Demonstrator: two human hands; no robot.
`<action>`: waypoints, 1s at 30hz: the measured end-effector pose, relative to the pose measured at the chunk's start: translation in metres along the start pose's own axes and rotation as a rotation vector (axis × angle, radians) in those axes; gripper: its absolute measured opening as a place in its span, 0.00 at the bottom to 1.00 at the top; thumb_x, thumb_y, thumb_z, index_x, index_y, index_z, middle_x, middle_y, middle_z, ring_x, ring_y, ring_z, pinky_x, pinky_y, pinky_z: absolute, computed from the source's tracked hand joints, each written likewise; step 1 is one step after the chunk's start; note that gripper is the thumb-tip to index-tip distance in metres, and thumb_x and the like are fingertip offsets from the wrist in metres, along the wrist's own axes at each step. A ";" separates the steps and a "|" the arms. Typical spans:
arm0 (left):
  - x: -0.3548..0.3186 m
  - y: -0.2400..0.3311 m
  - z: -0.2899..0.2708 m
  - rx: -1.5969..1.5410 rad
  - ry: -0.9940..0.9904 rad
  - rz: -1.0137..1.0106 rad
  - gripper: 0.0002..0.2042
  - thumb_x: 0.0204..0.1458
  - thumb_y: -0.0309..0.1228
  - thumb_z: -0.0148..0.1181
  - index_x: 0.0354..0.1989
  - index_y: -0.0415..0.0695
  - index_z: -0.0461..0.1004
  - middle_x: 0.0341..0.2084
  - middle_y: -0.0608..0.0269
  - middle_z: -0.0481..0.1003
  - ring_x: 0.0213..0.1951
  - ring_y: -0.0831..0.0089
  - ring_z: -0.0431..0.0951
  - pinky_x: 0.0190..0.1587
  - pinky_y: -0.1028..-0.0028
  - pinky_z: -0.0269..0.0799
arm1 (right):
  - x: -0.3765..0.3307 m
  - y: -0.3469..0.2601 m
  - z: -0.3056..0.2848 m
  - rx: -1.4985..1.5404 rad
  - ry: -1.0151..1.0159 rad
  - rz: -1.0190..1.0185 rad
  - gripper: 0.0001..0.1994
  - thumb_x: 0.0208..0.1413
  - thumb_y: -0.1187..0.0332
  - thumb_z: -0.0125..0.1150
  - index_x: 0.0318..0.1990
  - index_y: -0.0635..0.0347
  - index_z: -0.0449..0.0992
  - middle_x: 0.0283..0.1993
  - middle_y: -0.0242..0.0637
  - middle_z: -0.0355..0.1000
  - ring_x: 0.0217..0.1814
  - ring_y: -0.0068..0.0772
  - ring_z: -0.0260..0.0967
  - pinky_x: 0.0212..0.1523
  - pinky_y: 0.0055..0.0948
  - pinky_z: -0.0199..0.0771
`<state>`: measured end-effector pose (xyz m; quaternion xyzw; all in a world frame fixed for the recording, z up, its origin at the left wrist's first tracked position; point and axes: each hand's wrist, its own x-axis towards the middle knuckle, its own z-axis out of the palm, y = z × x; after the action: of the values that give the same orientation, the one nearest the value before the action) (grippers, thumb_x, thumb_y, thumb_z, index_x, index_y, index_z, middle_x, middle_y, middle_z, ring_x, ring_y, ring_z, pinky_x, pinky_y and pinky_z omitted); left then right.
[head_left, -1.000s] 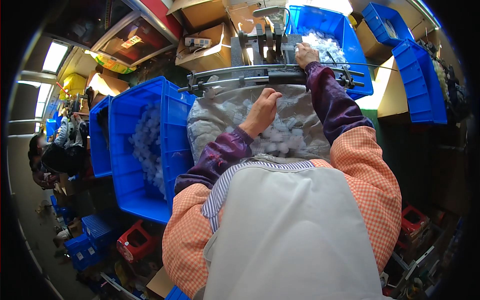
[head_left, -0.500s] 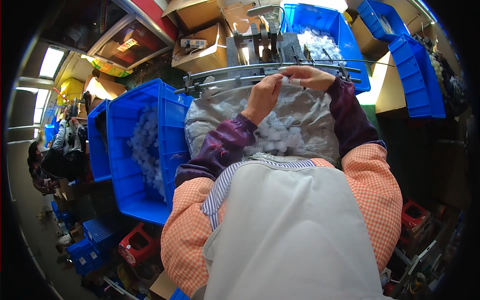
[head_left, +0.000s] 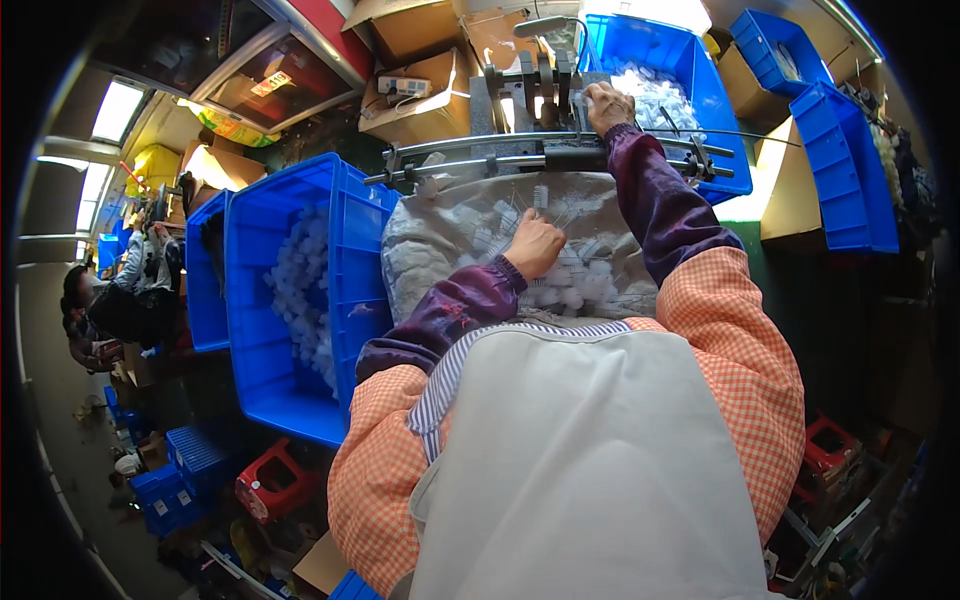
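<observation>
My left hand (head_left: 537,243) is over the grey cloth (head_left: 420,235) in front of me, its fingers pinched. A small white-bristled brush (head_left: 541,197) juts up from the fingertips. Beneath and beside that hand lies a pile of small white bristly pieces (head_left: 575,280), with thin wires (head_left: 503,212) fanning out. Farther off, my right hand (head_left: 608,107) rests at the right side of the metal machine (head_left: 545,95), fingers curled over; what they grip is hidden. Two metal rods (head_left: 470,150) run crosswise between the machine and the cloth.
At the left stands a blue bin (head_left: 275,375) with white pieces inside; another blue bin (head_left: 715,115) holds more behind the machine. Cardboard boxes (head_left: 425,115) stand at the back left. A red stool (head_left: 275,482) is at lower left. A person (head_left: 135,300) sits farther left.
My hands were together above the rods, at a small white piece. The left has come back toward me over the pile; the right has gone forward to the machine.
</observation>
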<state>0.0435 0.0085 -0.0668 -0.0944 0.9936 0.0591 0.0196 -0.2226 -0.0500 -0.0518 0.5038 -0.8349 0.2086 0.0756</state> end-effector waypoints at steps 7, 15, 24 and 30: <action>-0.001 -0.002 0.008 -0.036 0.042 0.020 0.04 0.39 0.29 0.53 0.19 0.47 0.73 0.20 0.62 0.74 0.32 0.65 0.74 0.42 0.64 0.59 | 0.000 0.003 0.005 0.048 0.008 -0.012 0.08 0.49 0.63 0.52 0.36 0.47 0.73 0.41 0.30 0.70 0.48 0.37 0.65 0.48 0.38 0.58; -0.002 -0.001 0.005 -0.075 0.016 -0.003 0.05 0.40 0.31 0.56 0.25 0.45 0.75 0.24 0.61 0.75 0.37 0.64 0.73 0.48 0.62 0.58 | 0.003 0.004 0.001 0.059 -0.050 -0.033 0.08 0.49 0.60 0.52 0.36 0.45 0.74 0.41 0.28 0.70 0.49 0.36 0.63 0.49 0.38 0.56; -0.004 0.003 -0.001 -0.074 -0.037 -0.042 0.09 0.41 0.34 0.58 0.31 0.46 0.74 0.30 0.60 0.74 0.42 0.62 0.71 0.57 0.57 0.52 | 0.011 0.007 0.000 0.015 -0.163 0.138 0.12 0.48 0.56 0.54 0.39 0.44 0.75 0.45 0.30 0.71 0.51 0.37 0.64 0.53 0.42 0.53; -0.009 0.009 -0.026 0.043 0.180 -0.197 0.09 0.40 0.32 0.58 0.30 0.44 0.72 0.34 0.59 0.70 0.42 0.60 0.68 0.53 0.57 0.57 | -0.011 0.011 -0.013 -0.141 -0.051 0.103 0.16 0.45 0.54 0.55 0.40 0.48 0.75 0.46 0.35 0.67 0.53 0.39 0.57 0.51 0.41 0.53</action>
<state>0.0495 0.0159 -0.0392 -0.1961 0.9782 0.0269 -0.0621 -0.2280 -0.0310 -0.0474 0.4588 -0.8739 0.1397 0.0788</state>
